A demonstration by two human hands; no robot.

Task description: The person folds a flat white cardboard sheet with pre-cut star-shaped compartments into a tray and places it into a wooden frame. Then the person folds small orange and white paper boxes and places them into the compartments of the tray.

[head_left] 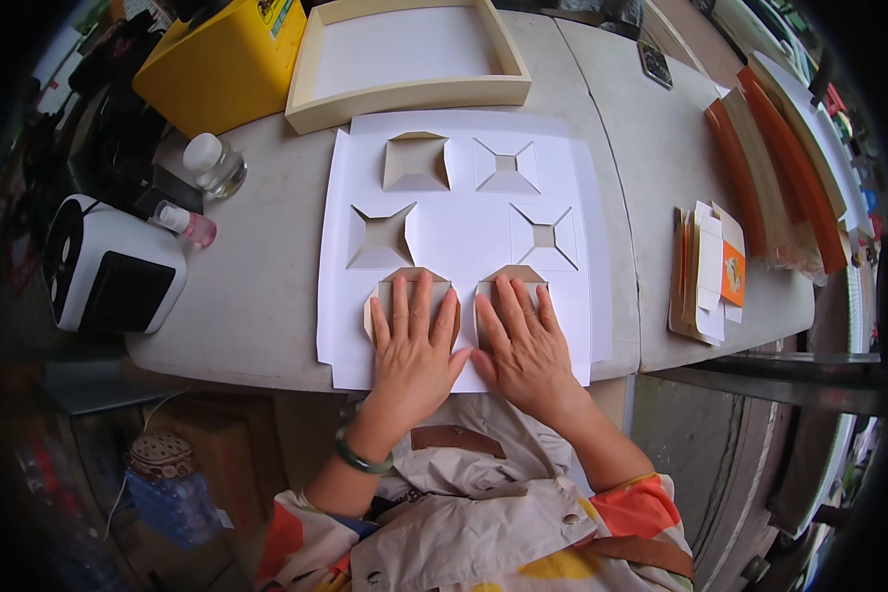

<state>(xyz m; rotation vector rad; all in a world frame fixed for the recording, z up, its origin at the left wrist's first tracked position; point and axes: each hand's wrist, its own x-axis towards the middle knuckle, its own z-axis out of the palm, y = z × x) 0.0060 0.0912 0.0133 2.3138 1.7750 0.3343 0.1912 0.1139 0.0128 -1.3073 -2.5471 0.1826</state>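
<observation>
hands are lying flat, fingers spread: left hand (411,347) and right hand (525,345) each pressing a flap cutout, pinning the white sheet (464,232) against the worktop (257,286).

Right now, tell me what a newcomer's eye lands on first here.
Both hands, the left hand and right hand, lie flat side by side on a white die-cut card sheet at the table's near edge, pressing its two nearest flap openings. At far left stands a yellow box, with a shallow cream tray beside it.
</observation>
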